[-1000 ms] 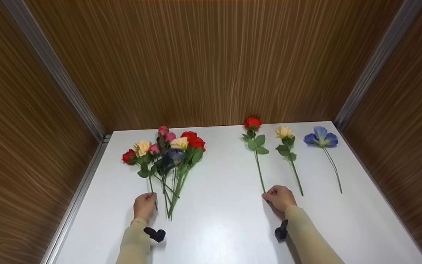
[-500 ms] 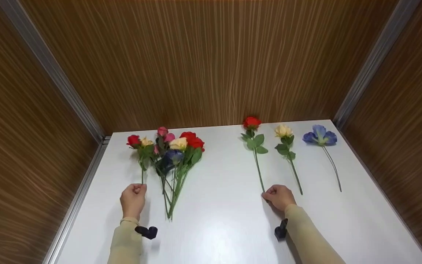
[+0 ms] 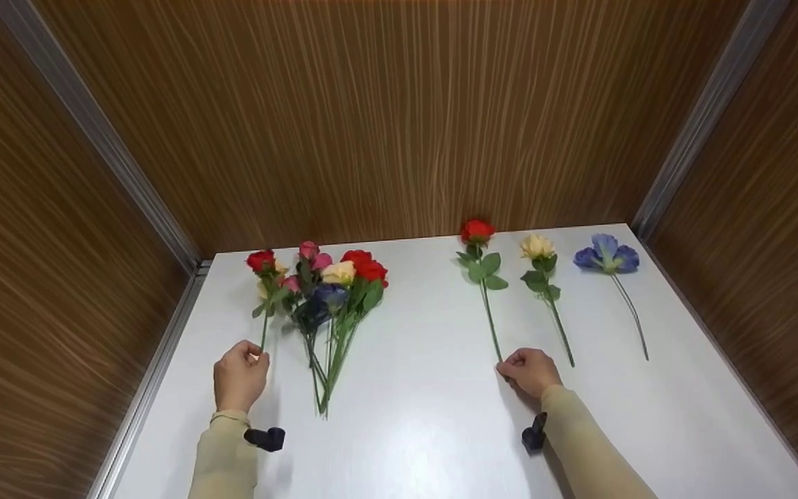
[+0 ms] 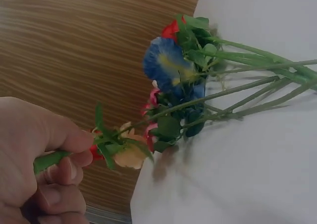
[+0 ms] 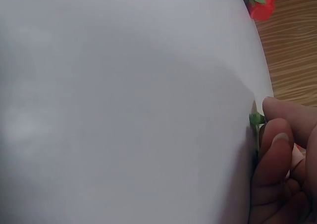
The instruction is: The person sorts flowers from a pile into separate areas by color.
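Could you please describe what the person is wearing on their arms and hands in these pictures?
Both arms wear snug beige sleeves reaching the wrists. The left hand and right hand are bare, with no gloves or rings visible. A small black camera is strapped at each wrist.

Two hands, perhaps eleven flowers.

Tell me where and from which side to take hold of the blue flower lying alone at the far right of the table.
Grip the blue flower by the bare lower end of its thin stem, coming from above on the near side. The stem lies flat on the white table with its end pointing toward the person, leafless and apart from the cream rose, so a thumb-and-finger pinch there should avoid crushing the petals.
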A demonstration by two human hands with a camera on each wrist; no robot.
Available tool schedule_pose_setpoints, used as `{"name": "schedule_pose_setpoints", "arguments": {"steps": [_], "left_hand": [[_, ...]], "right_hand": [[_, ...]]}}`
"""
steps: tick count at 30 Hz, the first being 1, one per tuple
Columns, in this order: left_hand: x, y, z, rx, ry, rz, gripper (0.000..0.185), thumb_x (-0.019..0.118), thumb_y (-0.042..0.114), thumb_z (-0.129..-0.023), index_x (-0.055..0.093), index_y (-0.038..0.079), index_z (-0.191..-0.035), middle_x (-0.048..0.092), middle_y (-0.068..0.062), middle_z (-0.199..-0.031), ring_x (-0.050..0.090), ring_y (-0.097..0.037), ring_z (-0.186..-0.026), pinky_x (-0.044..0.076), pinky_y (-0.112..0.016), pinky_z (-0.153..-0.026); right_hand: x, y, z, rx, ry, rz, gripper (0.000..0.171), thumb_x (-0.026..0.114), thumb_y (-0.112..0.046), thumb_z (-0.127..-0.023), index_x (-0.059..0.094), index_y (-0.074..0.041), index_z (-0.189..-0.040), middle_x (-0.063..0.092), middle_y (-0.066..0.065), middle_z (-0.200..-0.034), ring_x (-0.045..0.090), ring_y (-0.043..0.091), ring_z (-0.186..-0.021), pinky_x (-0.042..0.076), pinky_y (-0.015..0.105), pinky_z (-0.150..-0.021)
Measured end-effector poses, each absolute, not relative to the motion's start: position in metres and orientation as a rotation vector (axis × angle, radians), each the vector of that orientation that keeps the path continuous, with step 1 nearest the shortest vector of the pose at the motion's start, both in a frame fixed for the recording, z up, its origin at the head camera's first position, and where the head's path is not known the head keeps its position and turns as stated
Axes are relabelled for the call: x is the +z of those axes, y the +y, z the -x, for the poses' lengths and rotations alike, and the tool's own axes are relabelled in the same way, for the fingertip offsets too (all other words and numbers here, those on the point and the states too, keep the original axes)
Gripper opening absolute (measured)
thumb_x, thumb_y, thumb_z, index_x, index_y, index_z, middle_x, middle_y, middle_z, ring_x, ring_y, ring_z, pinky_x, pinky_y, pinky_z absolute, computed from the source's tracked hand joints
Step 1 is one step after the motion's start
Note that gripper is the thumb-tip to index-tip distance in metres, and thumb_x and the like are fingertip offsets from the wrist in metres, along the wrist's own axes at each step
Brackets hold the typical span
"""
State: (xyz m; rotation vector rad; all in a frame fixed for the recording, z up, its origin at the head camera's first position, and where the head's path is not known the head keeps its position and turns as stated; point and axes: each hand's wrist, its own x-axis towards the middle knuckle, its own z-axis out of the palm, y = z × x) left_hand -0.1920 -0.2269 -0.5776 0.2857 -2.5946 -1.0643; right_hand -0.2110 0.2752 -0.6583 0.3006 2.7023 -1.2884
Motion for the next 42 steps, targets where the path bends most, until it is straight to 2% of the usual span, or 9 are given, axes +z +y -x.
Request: {"name": "schedule_pose_setpoints", "arguments": {"steps": [17,24,28,33,37,42], "left_hand": [[-0.558,-0.196,0.196,-1.094,-2.423,-0.213,0.005,0.068,0.011,-0.086,0.068,0.006,-0.087,0.047,0.000,-0.058,0.042,-0.016,-0.051,0.033,-0.032,-0.053],[-0.553,-0.169,0.194,-1.181,-2.362,-0.139,0.007,0.068,0.014,-0.087,0.067,0.007,-0.086,0.047,0.000,-0.059,0.043,-0.016,-0.051,0.035,-0.032,-0.054],[-0.554,-0.142,0.190,-1.224,-2.291,-0.047,0.005,0.071,0.012,-0.085,0.067,0.009,-0.084,0.049,0.003,-0.058,0.044,-0.013,-0.050,0.038,-0.032,-0.055],[-0.560,-0.094,0.185,-1.297,-2.227,0.121,0.005,0.074,0.010,-0.082,0.069,0.010,-0.083,0.051,0.006,-0.057,0.047,-0.008,-0.050,0.040,-0.029,-0.052],[-0.566,-0.056,0.179,-1.339,-2.249,0.236,0.004,0.072,0.013,-0.083,0.069,0.012,-0.083,0.051,0.010,-0.056,0.045,-0.004,-0.048,0.038,-0.025,-0.047],[-0.573,-0.024,0.171,-1.352,-2.261,0.333,0.005,0.071,0.015,-0.085,0.069,0.012,-0.082,0.048,0.013,-0.053,0.040,0.000,-0.045,0.035,-0.021,-0.045]], "right_hand": [[-0.655,0.274,0.210,-1.311,2.714,-0.285,0.020,0.073,-0.025,-0.085,0.064,-0.008,-0.080,0.062,0.001,-0.065,0.058,0.015,-0.059,0.043,0.028,-0.060],[-0.650,0.271,0.210,-1.366,2.710,-0.265,0.019,0.070,-0.023,-0.088,0.064,-0.006,-0.081,0.060,0.001,-0.069,0.055,0.016,-0.065,0.043,0.029,-0.061],[-0.635,0.244,0.201,-1.493,2.671,-0.165,0.017,0.069,-0.022,-0.089,0.065,-0.007,-0.081,0.058,0.002,-0.071,0.053,0.016,-0.066,0.044,0.028,-0.060],[-0.607,0.197,0.187,-1.683,2.495,0.159,0.021,0.067,-0.028,-0.092,0.068,-0.007,-0.092,0.062,0.004,-0.079,0.057,0.017,-0.066,0.050,0.028,-0.059],[-0.589,0.169,0.179,-1.777,2.410,0.374,0.026,0.063,-0.031,-0.094,0.069,-0.006,-0.097,0.063,0.007,-0.080,0.057,0.014,-0.064,0.050,0.026,-0.058],[-0.574,0.149,0.172,-1.944,2.301,0.414,0.025,0.056,-0.022,-0.098,0.068,-0.001,-0.103,0.063,0.017,-0.083,0.055,0.012,-0.062,0.047,0.024,-0.057]]}}
